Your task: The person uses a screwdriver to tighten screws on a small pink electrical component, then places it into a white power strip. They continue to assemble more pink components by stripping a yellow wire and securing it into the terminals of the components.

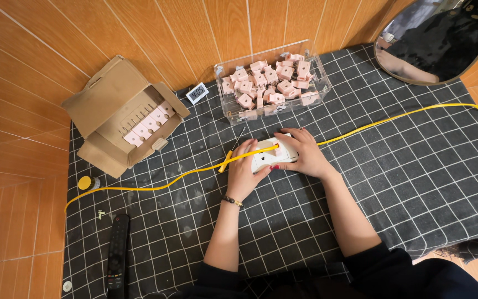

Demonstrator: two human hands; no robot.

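Observation:
Both my hands rest on a small white plastic box (268,158) in the middle of a dark checked cloth. My left hand (243,170) grips its left side, and my right hand (300,153) covers its right side and top. A long yellow cable (156,187) lies across the cloth and runs over the white box between my hands. A yellow-handled screwdriver (230,153) lies on the cloth just left of my left hand, apart from it.
A clear plastic bin (270,86) of several pink parts stands behind my hands. An open cardboard box (118,117) with pink parts sits at the left. A black remote (118,253), a small yellow cap (86,182), a small digital display (197,93) and a round mirror (435,39) are nearby.

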